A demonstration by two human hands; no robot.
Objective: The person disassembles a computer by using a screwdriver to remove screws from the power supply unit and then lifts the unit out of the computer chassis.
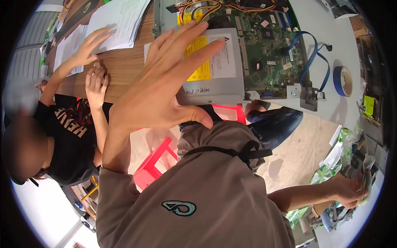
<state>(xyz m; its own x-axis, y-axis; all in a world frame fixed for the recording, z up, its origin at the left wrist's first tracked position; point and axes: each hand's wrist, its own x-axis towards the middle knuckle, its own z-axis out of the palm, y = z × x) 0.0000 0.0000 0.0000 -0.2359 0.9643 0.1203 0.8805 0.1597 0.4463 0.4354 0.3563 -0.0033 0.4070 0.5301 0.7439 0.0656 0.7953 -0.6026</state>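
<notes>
My left hand (161,93) is open, fingers spread and thumb out, over a grey metal power supply box (225,89) with a yellow and white label. Whether the fingertips touch the box cannot be told. Beside the box lies a green circuit board (271,62) in an open metal case, with red, yellow and black wires (202,9) at its far end. Off to the far right, my right hand (350,192) is closed around what looks like a clear plastic bag (366,180), among piled items; its fingers are partly hidden.
A blue flat cable (316,51) loops over the case's right edge, near a blue tape roll (343,81). At left, a co-worker's hands (96,82) rest by paper stacks (118,25) on the wooden table (124,70). Red stools (151,165) stand below.
</notes>
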